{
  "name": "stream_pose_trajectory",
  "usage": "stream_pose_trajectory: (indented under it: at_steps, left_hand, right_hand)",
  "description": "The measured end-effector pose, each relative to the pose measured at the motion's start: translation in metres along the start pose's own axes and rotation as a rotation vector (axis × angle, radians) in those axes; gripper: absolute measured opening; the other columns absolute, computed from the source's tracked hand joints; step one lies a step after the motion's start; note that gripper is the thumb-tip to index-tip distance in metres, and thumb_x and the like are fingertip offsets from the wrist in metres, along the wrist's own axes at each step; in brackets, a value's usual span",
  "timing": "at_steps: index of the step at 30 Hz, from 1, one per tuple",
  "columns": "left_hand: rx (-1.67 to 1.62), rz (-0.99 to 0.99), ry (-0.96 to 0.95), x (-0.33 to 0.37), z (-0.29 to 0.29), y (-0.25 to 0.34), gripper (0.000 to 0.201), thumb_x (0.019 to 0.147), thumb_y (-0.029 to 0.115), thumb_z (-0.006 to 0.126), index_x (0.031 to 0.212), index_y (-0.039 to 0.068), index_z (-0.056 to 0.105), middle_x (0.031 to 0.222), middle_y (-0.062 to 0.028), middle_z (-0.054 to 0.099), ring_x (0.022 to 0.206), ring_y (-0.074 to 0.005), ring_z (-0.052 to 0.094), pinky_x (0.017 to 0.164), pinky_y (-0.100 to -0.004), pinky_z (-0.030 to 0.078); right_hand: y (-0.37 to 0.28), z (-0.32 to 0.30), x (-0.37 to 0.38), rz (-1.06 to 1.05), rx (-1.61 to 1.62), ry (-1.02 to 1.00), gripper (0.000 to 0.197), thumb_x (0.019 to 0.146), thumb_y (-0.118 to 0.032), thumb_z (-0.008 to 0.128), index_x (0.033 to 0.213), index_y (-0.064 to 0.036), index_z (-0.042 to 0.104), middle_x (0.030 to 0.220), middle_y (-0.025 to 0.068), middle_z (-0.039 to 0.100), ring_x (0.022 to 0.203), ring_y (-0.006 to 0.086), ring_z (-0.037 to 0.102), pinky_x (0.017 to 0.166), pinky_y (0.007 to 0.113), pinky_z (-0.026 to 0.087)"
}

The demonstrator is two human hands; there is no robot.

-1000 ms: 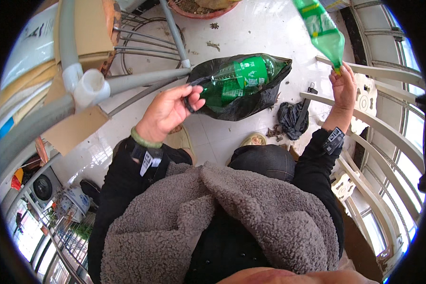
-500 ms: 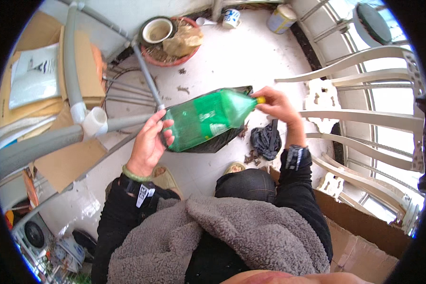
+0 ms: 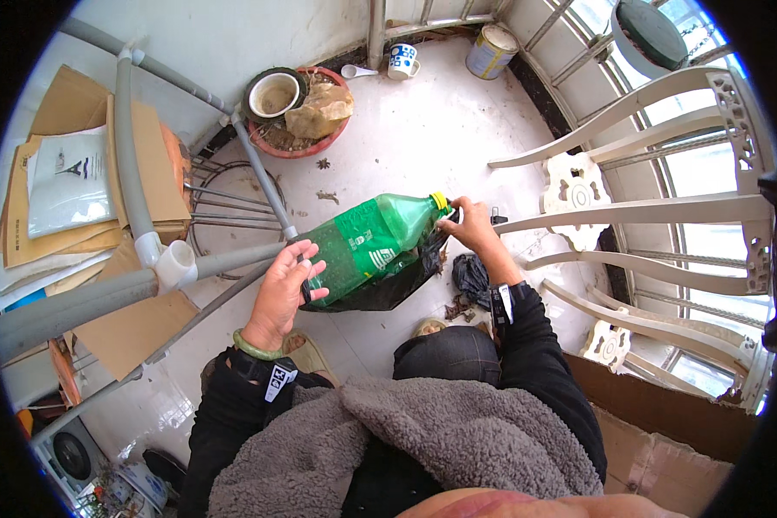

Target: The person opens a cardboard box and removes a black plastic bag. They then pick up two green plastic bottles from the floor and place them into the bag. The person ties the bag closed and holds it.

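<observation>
Left hand (image 3: 276, 298): fingers pinched around a dark strip of the black plastic bag (image 3: 387, 299).
Green soda bottle (image 3: 364, 236): lies tilted over the bag, between the two hands, its base close by the left one and its neck toward the right.
Bottle handling: looks empty, so likely light; the thin walls should dent under a squeeze and feel smooth, perhaps slippery, though hardly fragile.
Bottle hold: the neck just under the yellow cap (image 3: 440, 201) seems stiffest and easiest to grip; the wide body would need a gentle, spread grasp.
Right hand (image 3: 475, 230): thumb and fingertips bent in at the neck, just beside the cap; cannot tell whether they grasp the bottle or the bag's edge.
Crumpled black bag (image 3: 470, 278): on the floor (image 3: 432, 121), below the right wrist.
</observation>
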State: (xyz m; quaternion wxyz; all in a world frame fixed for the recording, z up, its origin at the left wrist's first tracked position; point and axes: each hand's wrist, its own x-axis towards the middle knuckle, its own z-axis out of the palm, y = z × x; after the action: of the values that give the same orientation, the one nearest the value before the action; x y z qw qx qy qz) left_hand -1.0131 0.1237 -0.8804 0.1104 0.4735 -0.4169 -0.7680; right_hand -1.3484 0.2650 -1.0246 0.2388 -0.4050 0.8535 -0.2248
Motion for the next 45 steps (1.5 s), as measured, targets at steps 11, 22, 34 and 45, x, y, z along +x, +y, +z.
stream_pose_trajectory:
  at_steps: [11,22,34,45]
  left_hand:
    - [0.097,-0.195,-0.151,0.003,0.01,0.014,0.039,0.098,0.025,0.047,0.133,0.009,0.047,0.136,-0.0066,0.052,0.118,-0.0215,0.054,0.075,-0.0322,0.053]
    - [0.246,-0.269,-0.097,-0.044,0.037,0.053,0.038,0.097,0.027,0.046,0.131,0.011,0.049,0.135,-0.0021,0.053,0.099,-0.0112,0.059,0.068,-0.0248,0.039]
    - [0.302,-0.433,-0.164,-0.119,0.095,0.104,0.042,0.096,0.025,0.046,0.136,0.012,0.044,0.137,-0.0018,0.048,0.114,-0.0131,0.052,0.079,-0.0288,0.046]
    - [0.281,-0.331,-0.127,-0.194,0.139,0.134,0.051,0.092,0.022,0.051,0.141,0.012,0.038,0.141,-0.0082,0.04,0.122,-0.0205,0.044,0.087,-0.0363,0.047]
  right_hand:
    - [-0.037,-0.041,0.006,0.208,1.368,-0.135,0.019,0.083,-0.009,0.067,0.098,-0.0044,0.058,0.086,0.0042,0.062,0.073,0.012,0.06,0.066,0.023,0.049]
    - [-0.102,-0.1,-0.065,-0.083,0.09,0.2,0.03,0.075,-0.002,0.059,0.103,-0.0092,0.065,0.084,0.0136,0.056,0.079,0.0323,0.058,0.07,0.041,0.049]
    - [-0.178,-0.153,-0.164,-0.131,0.281,-0.111,0.034,0.075,-0.011,0.067,0.109,-0.0105,0.064,0.084,0.0118,0.055,0.078,0.0303,0.061,0.068,0.04,0.05]
    - [-0.259,-0.213,-0.227,-0.043,0.232,-0.272,0.048,0.073,-0.021,0.075,0.117,-0.012,0.059,0.107,0.0137,0.05,0.079,0.0299,0.064,0.069,0.043,0.052]
